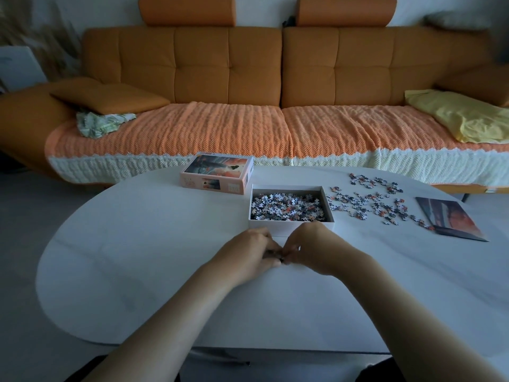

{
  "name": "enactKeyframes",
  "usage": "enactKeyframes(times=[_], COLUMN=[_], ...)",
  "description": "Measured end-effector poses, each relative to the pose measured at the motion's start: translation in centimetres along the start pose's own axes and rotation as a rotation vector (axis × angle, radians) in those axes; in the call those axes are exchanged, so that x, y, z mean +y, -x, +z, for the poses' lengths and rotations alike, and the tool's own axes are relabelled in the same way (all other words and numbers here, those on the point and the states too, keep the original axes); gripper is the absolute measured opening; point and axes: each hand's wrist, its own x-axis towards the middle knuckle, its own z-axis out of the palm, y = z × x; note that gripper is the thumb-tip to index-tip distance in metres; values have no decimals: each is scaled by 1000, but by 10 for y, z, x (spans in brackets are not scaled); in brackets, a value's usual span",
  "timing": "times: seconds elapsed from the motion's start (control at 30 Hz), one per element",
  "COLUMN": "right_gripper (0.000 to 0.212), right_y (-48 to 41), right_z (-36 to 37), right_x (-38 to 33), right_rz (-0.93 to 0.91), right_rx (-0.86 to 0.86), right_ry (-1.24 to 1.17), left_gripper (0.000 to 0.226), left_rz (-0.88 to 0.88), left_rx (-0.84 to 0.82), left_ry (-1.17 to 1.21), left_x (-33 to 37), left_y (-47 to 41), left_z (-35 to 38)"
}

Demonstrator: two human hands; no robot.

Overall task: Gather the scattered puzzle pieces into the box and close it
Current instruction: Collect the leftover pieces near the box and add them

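An open white box (pixel 290 224) sits mid-table, filled with several puzzle pieces (pixel 287 206). Its lid (pixel 217 173), printed with an orange picture, lies behind and to the left of it. More loose puzzle pieces (pixel 369 201) are scattered on the table right of the box. My left hand (pixel 249 250) and my right hand (pixel 309 248) meet just in front of the box, fingers cupped together over a few small dark pieces on the tabletop. What lies under the fingers is mostly hidden.
A printed reference picture (pixel 449 217) lies at the table's right end, beside the scattered pieces. The white oval table (pixel 137 244) stands before an orange sofa (pixel 248 78) with a yellow cloth (pixel 462 117) and cushions.
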Motion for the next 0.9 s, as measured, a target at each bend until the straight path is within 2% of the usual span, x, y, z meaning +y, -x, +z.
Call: enactKeyframes(times=[0.2,0.33,0.4,0.53,0.6,0.77,0.9], right_gripper=[5,9,7,3,3,9,10], right_y=[3,1,0,-7,-11,-22,-25], right_z=[5,4,0,-12,-14,-9,-10], right_x=[3,6,8,12,15,23,21], right_rz=[42,20,31,85,103,41,68], right_rx=[25,70,203,604,690,711,689], right_ry=[-65,-79,-86,-40,-5,57,77], left_gripper=[12,6,5,15,17,17,13], left_rz=[-23,-27,8,52,65,61,2], left_rx=[39,18,9,37,57,103,143], left_ry=[-18,-9,-75,-236,-280,-262,9], left_x=[4,3,4,8,9,-1,-3], left_y=[0,1,0,-4,-7,-17,-20], left_z=[1,-2,-3,-2,-2,2,-8])
